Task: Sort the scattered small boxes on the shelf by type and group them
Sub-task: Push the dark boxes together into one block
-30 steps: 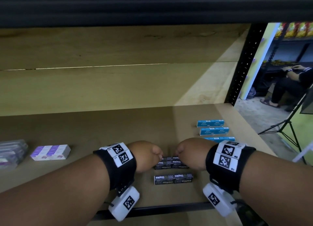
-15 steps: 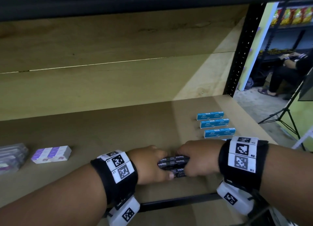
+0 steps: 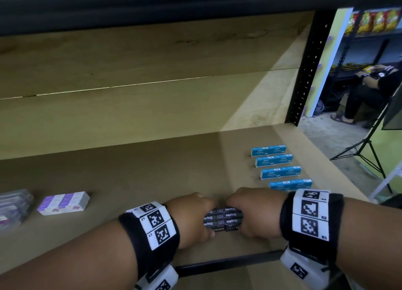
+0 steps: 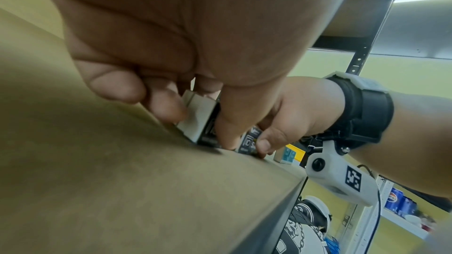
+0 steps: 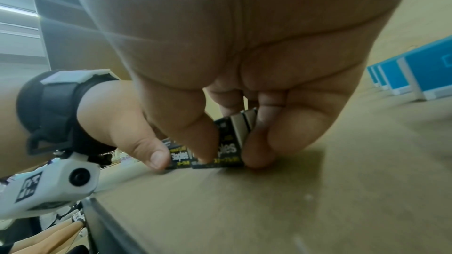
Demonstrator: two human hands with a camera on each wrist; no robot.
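Between both hands (image 3: 191,218), black boxes (image 3: 223,221) now bunched.

I see both hands moved in since 1 s ago: left hand (image 3: 191,219) & right hand (image 3: 258,215) now squeeze the black staple boxes (image 3: 223,221) together from either end. The boxes, earlier lying apart w/ a gap, are now packed side by side nearer the shelf (image 3: 130,176) front.

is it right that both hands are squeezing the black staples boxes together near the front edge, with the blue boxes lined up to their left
Not quite. Both the left hand and right hand grip the black staples boxes near the front edge, but the blue boxes are lined up to their right, as the head view shows.
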